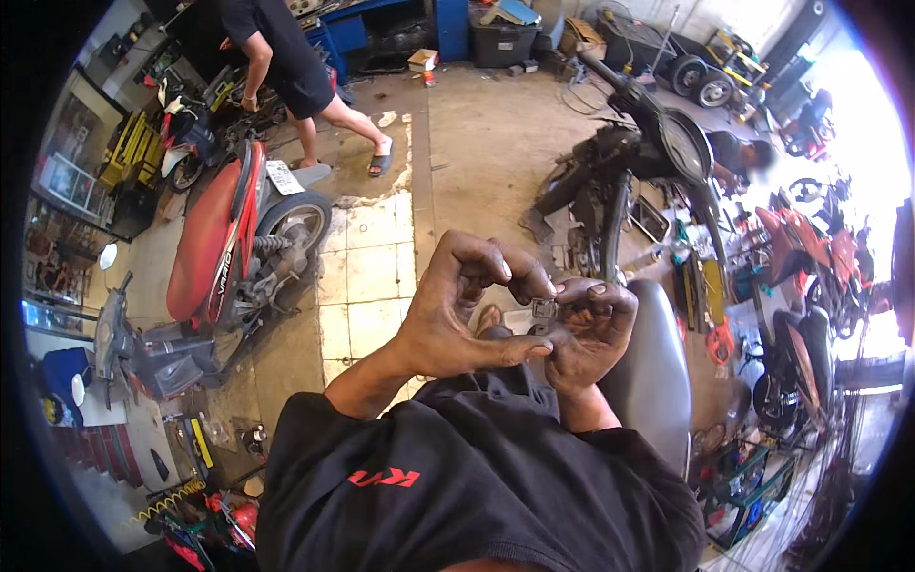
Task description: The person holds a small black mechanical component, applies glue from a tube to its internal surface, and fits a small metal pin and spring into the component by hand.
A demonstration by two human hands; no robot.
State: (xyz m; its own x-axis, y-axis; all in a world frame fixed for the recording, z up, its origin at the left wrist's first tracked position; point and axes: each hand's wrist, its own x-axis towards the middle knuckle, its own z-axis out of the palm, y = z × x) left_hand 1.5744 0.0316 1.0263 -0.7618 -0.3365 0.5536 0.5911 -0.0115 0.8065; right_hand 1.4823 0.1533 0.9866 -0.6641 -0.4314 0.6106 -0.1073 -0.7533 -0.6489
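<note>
In front of my chest my two hands meet, grimy with dark grease. A small grey metal piece (544, 310) with a squarish outline sits between their fingertips; its exact kind is too small to make out. My left hand (457, 310) forms a ring, its fingers bent over the top and its thumb reaching in from below. On the other side, my right hand (593, 329) has its fingers curled around the piece. Just right of my right hand is the grey seat (653, 367) of a motorbike.
A partly stripped black motorbike (620, 162) stands ahead on the right. At left is a red scooter (224, 243). One person (286, 76) is mid-stride beyond it; another person (732, 157) is low down at far right. White tiles (367, 257) interrupt the brown floor.
</note>
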